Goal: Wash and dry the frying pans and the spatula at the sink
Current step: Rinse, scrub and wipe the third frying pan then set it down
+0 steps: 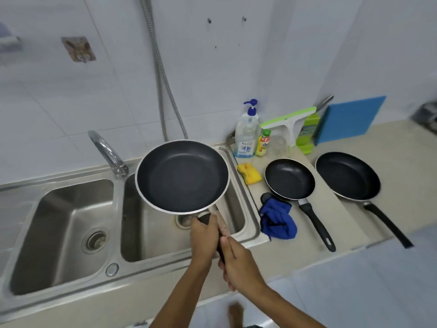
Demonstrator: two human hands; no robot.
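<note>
I hold a black non-stick frying pan (182,176) with a silver rim tilted up over the right basin (146,235) of the steel sink. My left hand (204,235) grips its black handle just under the pan. My right hand (236,261) grips the same handle lower down. A pale wooden stick (221,223), perhaps the spatula, shows beside the handle and is mostly hidden. On the counter to the right lie a small black pan (289,178) and a larger black pan (347,176), handles toward me.
The left basin (63,228) and a curved tap (106,150) are on the left. A blue cloth (279,221) and yellow sponge (249,172) lie beside the sink. A soap bottle (246,136), green squeegee (288,119) and blue board (350,119) stand against the wall.
</note>
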